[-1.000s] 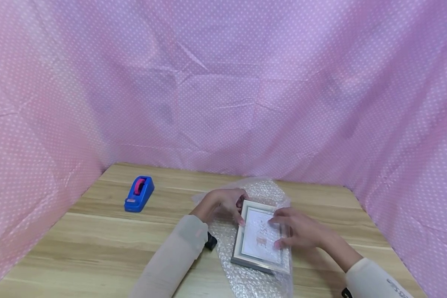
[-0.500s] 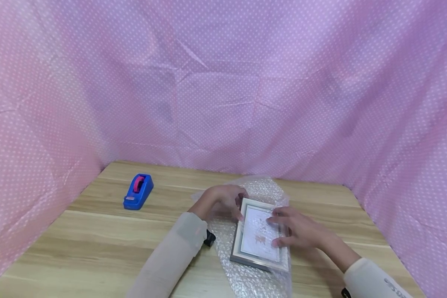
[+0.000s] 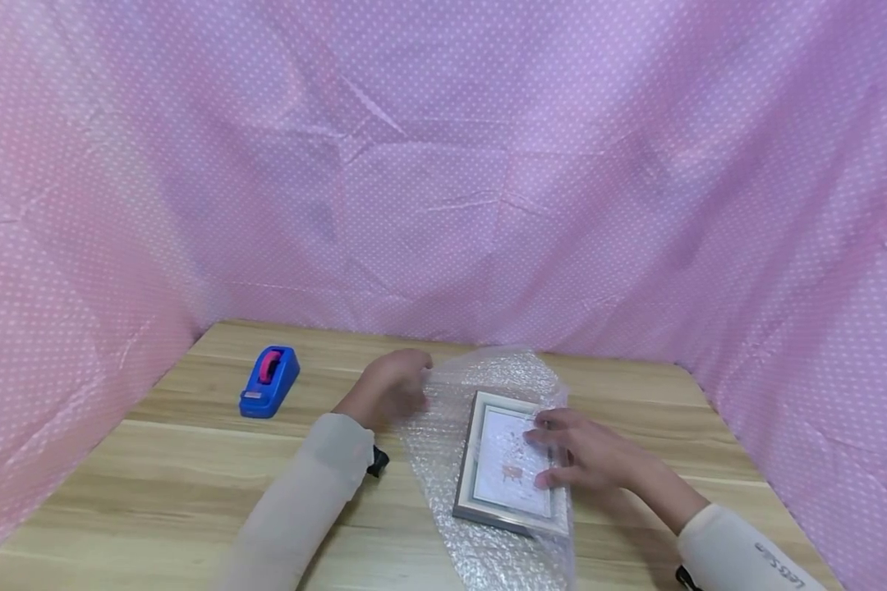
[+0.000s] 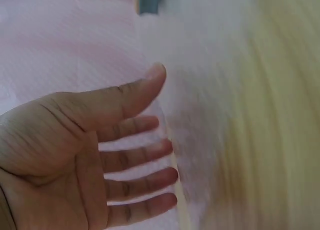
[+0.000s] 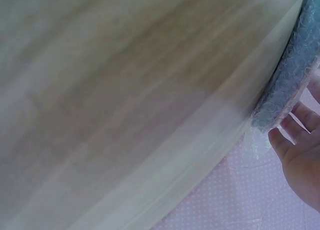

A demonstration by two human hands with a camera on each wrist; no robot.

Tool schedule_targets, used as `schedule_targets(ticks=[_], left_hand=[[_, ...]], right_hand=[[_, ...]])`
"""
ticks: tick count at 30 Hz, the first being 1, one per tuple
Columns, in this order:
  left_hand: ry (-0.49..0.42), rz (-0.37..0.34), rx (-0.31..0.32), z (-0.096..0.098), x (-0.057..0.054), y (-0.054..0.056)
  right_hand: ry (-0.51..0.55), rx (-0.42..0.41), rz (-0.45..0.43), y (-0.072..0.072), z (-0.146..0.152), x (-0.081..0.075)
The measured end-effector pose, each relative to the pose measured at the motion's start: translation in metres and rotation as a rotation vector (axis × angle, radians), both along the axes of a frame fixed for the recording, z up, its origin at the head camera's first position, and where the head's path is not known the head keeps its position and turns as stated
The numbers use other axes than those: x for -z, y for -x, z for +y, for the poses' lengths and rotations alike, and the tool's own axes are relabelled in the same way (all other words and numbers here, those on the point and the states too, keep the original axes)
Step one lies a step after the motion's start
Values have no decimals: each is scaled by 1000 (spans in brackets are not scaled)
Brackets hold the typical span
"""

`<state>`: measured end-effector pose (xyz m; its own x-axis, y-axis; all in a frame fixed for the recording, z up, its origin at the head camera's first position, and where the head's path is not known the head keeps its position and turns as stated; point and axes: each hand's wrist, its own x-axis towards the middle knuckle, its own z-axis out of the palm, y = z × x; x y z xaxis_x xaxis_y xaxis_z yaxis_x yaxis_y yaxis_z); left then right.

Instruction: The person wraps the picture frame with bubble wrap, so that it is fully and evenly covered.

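Observation:
A picture frame with a pale border and a white picture lies face up on a sheet of bubble wrap in the head view. Bubble wrap also covers its right side. My right hand rests on that side, fingers spread and touching the wrapped face; in the right wrist view the fingertips meet the wrapped edge. My left hand is off the frame, at the far left edge of the bubble wrap. The left wrist view shows its thumb and fingers extended, with nothing held.
On the left of the wooden table stands a blue tape dispenser with a pink roll. A pink polka-dot cloth hangs behind the table and along both sides.
My left hand has let go of the frame's left edge and moved left to the edge of the bubble wrap. The right hand has stayed on the frame.

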<state>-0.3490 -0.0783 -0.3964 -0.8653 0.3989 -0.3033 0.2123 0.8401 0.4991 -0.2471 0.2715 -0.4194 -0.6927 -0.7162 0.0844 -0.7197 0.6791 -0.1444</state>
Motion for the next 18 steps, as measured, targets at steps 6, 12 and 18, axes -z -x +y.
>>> schedule_targets(ticks=[6,12,18], left_hand=[[126,45,-31,-32,4,7],[-320,-204,-104,-60,5,13],[-788,-491,21,-52,3,-1]], right_hand=[[8,-12,13,1,-1,2],[2,-4,-6,2,-2,4],[10,23,-36,2,1,4]])
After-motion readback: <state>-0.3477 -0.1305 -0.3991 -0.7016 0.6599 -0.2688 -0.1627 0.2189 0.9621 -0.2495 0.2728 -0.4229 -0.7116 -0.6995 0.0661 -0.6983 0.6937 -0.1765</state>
